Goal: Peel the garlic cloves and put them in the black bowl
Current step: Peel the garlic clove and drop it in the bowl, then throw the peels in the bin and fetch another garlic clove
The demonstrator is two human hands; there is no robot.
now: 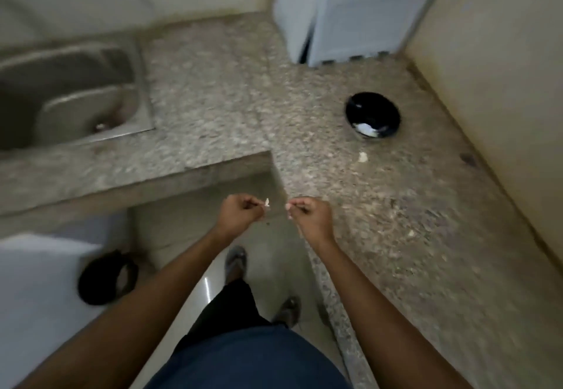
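Note:
The black bowl (372, 118) sits on the speckled stone counter (380, 205) to the right, with something white inside near its front. A small pale piece (362, 157) lies on the counter just in front of the bowl. My left hand (239, 212) is closed, pinching a small white scrap (267, 202) at its fingertips. My right hand (307, 212) is closed too, pinching a small white bit (288, 205); whether either is skin or clove I cannot tell. Both hands hover a little apart over the counter's inner corner, well short of the bowl.
A steel sink (70, 93) is set into the counter at the left. A white box-like container (353, 10) stands in the back corner. A wall runs along the right side. Below are a black round object (106, 277) on a white surface, and my feet.

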